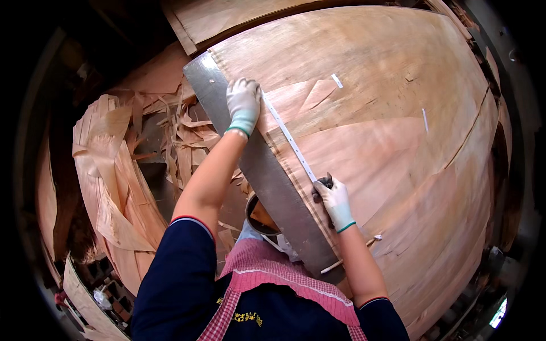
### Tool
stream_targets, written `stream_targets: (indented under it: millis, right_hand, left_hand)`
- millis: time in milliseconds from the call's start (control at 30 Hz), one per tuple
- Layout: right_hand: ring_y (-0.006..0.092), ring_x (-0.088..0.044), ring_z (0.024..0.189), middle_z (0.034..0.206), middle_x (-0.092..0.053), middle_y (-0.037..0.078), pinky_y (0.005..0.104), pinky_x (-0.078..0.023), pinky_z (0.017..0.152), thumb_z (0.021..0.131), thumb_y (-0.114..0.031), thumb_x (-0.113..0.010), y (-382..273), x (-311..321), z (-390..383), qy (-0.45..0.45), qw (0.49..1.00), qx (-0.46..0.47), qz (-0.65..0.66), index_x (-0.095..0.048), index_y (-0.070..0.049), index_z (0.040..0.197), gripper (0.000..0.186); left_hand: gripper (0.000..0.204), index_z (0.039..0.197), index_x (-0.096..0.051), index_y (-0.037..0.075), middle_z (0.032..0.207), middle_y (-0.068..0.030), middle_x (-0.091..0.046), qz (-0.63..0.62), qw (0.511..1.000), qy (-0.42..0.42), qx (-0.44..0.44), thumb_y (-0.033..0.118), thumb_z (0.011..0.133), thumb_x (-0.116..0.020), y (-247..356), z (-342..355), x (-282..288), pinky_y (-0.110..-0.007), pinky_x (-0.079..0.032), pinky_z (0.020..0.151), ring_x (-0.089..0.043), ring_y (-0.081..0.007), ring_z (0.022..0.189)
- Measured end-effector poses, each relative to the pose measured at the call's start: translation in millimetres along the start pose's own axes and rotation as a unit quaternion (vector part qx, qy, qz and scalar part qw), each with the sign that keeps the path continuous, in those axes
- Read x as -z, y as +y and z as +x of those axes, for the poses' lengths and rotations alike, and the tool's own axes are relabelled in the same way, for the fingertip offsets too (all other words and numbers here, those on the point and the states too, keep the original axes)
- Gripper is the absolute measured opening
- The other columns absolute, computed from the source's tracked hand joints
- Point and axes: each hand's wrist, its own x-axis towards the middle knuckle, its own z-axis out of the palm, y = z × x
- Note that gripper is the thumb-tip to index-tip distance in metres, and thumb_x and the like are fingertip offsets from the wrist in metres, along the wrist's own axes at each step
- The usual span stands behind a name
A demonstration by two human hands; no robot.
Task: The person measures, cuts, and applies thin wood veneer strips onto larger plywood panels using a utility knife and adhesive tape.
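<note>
A narrow white strip of tape point(288, 136), dotted with small holes, is stretched straight over a large sheet of thin wood veneer point(398, 68). My left hand point(243, 105), in a white glove with a green cuff, is closed at the tape's far end, by the veneer's left edge. In my right hand point(336, 203), also gloved, is a dark tape dispenser point(323, 184), partly hidden by the fingers; the tape's near end meets it. Beneath my right forearm lies a thin stick point(331, 266). Short white tape pieces point(337, 80) are stuck on the veneer farther right.
A grey metal strip point(261, 165) borders the veneer on the left. Torn veneer scraps point(116, 187) are heaped beyond it. Near my waist stands a dark round bucket point(250, 211). Another wooden sheet point(233, 20) lies at the back.
</note>
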Motion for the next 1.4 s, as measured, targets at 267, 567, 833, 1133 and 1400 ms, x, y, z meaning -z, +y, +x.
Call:
stream_targets:
  millis: [267,567,833,1133,1400]
  right_hand:
    - [0.0087,-0.053,0.054,0.067,-0.06,0.003,0.025,-0.042,0.047,0.089,-0.011,-0.066,5.3,9.2,14.5,-0.002,0.999,-0.003,-0.041,-0.06,0.0,0.084,0.014]
    - [0.0091,-0.056,0.06,0.071,-0.063,0.003,0.0259,-0.047,0.056,0.089,-0.013,-0.067,-17.5,18.8,12.4,-0.091,0.994,0.013,-0.06,-0.061,0.0,0.087,0.015]
    - [0.0109,-0.058,0.065,0.074,-0.064,0.004,0.0274,-0.047,0.058,0.088,-0.017,-0.069,-31.1,57.0,47.2,0.052,0.766,0.24,-0.594,-0.062,-0.001,0.091,0.018]
    - [0.0116,-0.057,0.056,0.073,-0.065,0.007,0.0256,-0.045,0.052,0.089,-0.009,-0.063,-68.8,138.7,88.4,0.087,0.995,0.046,0.023,-0.063,0.0,0.088,0.01]
    - [0.0188,-0.062,0.056,0.07,-0.066,0.012,0.0332,-0.049,0.055,0.08,-0.014,-0.069,-73.2,188.5,129.6,0.154,0.909,0.125,-0.367,-0.066,-0.001,0.086,0.015]
  left_hand:
    - [0.048,0.132,-0.052,0.004,0.139,-0.0136,-0.051,-0.05,0.965,-0.092,-0.24,0.031,0.093,-0.053,78.4,-144.6,34.0,-0.046,-0.02,0.118,-0.041,-0.0283,0.135]
    - [0.042,0.127,-0.054,0.004,0.132,-0.0137,-0.054,-0.118,0.982,-0.025,-0.144,0.022,0.089,-0.059,65.4,-123.6,35.1,-0.048,-0.027,0.114,-0.044,-0.0321,0.13]
    - [0.05,0.137,-0.047,0.006,0.144,-0.0138,-0.045,-0.053,0.949,-0.145,-0.274,0.032,0.094,-0.051,66.3,-131.5,36.9,-0.045,-0.021,0.117,-0.038,-0.0305,0.137]
    - [0.043,0.131,-0.051,0.004,0.135,-0.0162,-0.051,-0.186,0.918,-0.05,-0.347,0.017,0.091,-0.056,181.9,-54.6,-1.0,-0.047,-0.028,0.113,-0.042,-0.0344,0.132]
    - [0.047,0.134,-0.048,0.002,0.14,-0.0177,-0.047,-0.118,0.891,-0.103,-0.426,0.029,0.095,-0.05,225.4,-34.8,-41.9,-0.043,-0.026,0.115,-0.04,-0.0324,0.134]
